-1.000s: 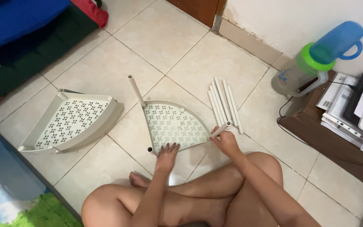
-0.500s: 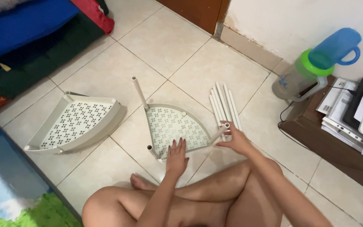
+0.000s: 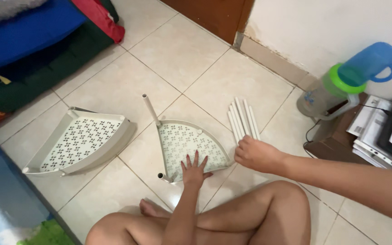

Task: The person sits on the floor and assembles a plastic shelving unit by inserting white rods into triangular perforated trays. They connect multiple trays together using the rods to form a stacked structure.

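Note:
A pale quarter-round perforated shelf lies on the tiled floor in front of my crossed legs. My left hand presses flat on its near edge, fingers spread. One white tube stands tilted in the shelf's far corner, and a short stub sticks out of the near left corner. My right hand is closed in a fist over the shelf's right corner, hiding the white tube it grips. Several loose white tubes lie side by side just beyond that hand.
Stacked matching shelves lie to the left. A bottle with a green lid and blue cup stands by the wall at the right, beside papers on a low brown board. Bedding fills the upper left.
My right hand has closed down over the tube at the shelf's right corner, so the tube no longer shows. My left hand slid slightly right on the shelf. The view shifted a little.

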